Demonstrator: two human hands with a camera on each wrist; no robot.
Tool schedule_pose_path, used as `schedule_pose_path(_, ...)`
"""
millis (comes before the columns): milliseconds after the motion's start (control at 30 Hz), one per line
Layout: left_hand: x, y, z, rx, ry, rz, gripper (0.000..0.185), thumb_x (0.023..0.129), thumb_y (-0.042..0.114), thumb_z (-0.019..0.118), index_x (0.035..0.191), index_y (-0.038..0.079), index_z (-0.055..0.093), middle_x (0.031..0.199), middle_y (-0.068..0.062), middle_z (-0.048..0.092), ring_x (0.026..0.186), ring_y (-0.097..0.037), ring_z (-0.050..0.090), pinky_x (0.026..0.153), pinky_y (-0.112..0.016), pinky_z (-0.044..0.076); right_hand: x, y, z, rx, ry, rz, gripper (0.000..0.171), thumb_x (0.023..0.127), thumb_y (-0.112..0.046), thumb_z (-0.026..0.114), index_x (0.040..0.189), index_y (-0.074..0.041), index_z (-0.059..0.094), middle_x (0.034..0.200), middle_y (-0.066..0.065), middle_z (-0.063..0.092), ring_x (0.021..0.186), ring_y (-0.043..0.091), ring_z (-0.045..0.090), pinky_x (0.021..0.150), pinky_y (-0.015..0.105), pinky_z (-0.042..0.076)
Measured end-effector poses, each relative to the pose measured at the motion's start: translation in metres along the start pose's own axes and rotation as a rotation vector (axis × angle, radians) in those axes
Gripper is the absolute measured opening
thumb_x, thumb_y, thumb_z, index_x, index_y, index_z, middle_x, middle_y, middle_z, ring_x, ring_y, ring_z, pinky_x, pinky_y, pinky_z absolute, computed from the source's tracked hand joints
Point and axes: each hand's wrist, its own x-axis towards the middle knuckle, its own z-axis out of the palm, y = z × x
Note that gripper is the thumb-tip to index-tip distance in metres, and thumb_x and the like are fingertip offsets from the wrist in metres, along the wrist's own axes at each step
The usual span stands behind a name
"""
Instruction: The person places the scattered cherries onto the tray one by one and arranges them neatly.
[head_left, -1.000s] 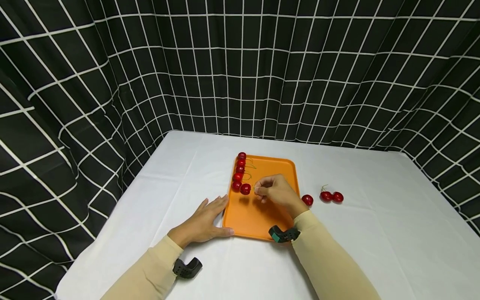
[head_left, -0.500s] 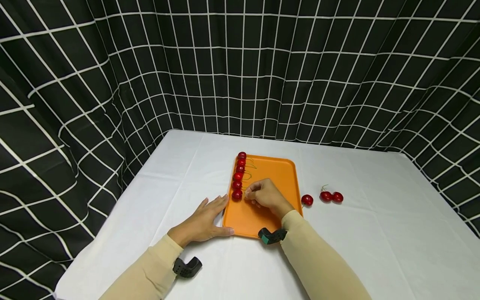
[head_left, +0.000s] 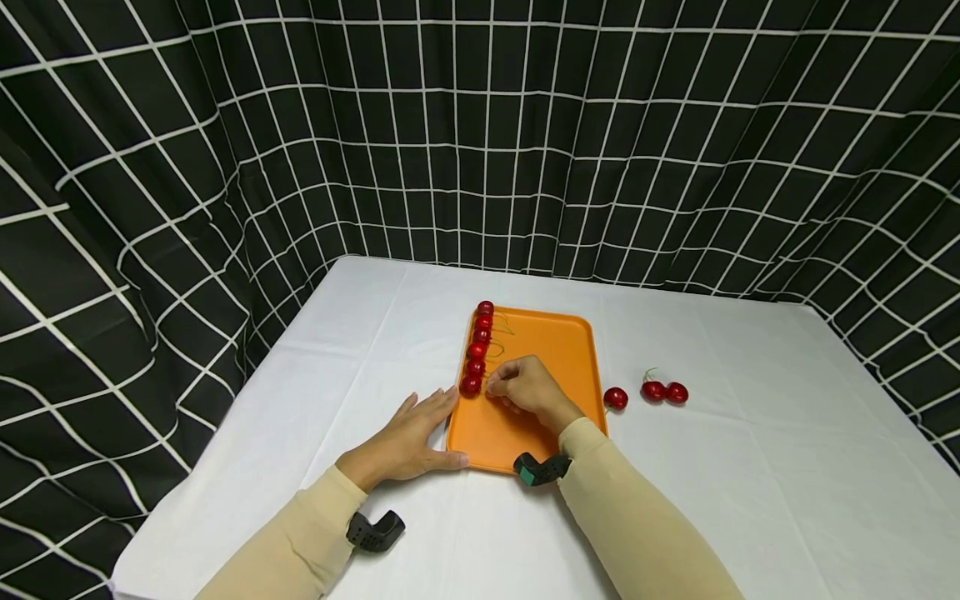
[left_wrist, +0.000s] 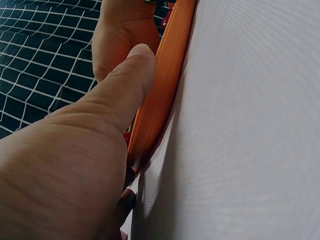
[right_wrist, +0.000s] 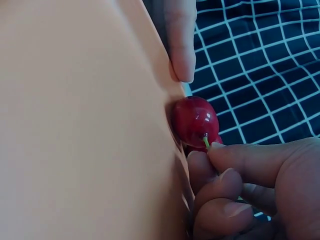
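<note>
An orange tray (head_left: 543,333) lies on the white table, with several red cherries (head_left: 477,351) lined up along its left edge, stems pointing right. My right hand (head_left: 528,389) is over the tray. Its thumb and forefinger pinch the green stem of the nearest cherry (right_wrist: 195,121), which sits against the tray's left rim at the front end of the row. My left hand (head_left: 408,442) rests at the tray's front left corner, fingers straight along the left side. The thumb (left_wrist: 135,70) lies on the front rim.
To the right of the tray, a single cherry (head_left: 616,399) lies close by its edge. Two more cherries (head_left: 664,392) sit side by side farther right. A black curtain (head_left: 525,150) with a white grid hangs behind the white table (head_left: 750,450).
My right hand has moved left and carried the cherry by its stem from above the tray down to the front end of the row. The left hand has stayed in place.
</note>
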Motion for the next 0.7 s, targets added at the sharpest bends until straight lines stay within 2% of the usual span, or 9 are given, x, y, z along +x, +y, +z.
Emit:
schedule_pose_path(300,0.000,0.001,-0.002,-0.006,-0.003,-0.005,0.104,0.079,0.065,0.066,0.154,0.007,0.022,0.157,-0.001,0.020,0.144,-0.018,0.013,0.115,-0.039,-0.003,-0.001,0.003,-0.007,0.016,0.012,0.010,0.007,0.087,-0.008,0.071,0.086,-0.001,0.070,0.071,0.010,0.064,0.053,0.018,0.052,0.046,0.024,0.045)
schedule_pose_path(700,-0.001,0.003,-0.001,-0.002,0.006,-0.006,0.103,0.079,0.064,0.066,0.152,0.005,0.026,0.157,-0.002,0.022,0.144,-0.019,0.014,0.115,-0.040,-0.003,-0.006,0.004,-0.011,0.031,0.031,0.040,0.007,0.088,-0.005,0.067,0.090,0.001,0.067,0.075,0.011,0.067,0.055,0.020,0.056,0.047,0.026,0.050)
